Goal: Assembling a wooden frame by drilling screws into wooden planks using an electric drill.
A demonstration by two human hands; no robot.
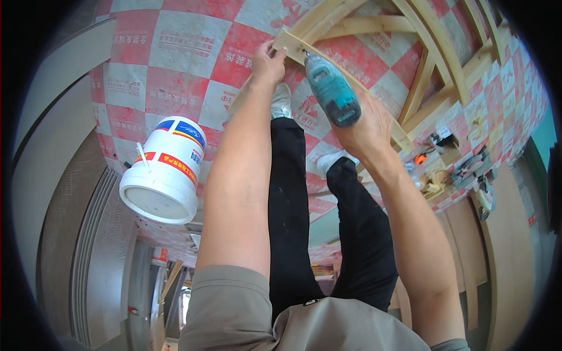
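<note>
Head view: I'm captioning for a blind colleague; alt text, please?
A person's right hand aims a teal drill at a wooden board, the left hand at its end. Curved wooden framing lies beyond; a white bucket is left, above checked floor covering.

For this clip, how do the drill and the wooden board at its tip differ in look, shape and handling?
Colour: the drill is teal with dark parts, while the wooden board is pale, plain wood.
Shape: the drill is compact and rounded; the board is long, narrow and straight-edged.
Handling: the right hand grips the drill, whereas the left hand is at the board's upper-left end.
Shared: both slant from upper left to lower right in the picture.
</note>
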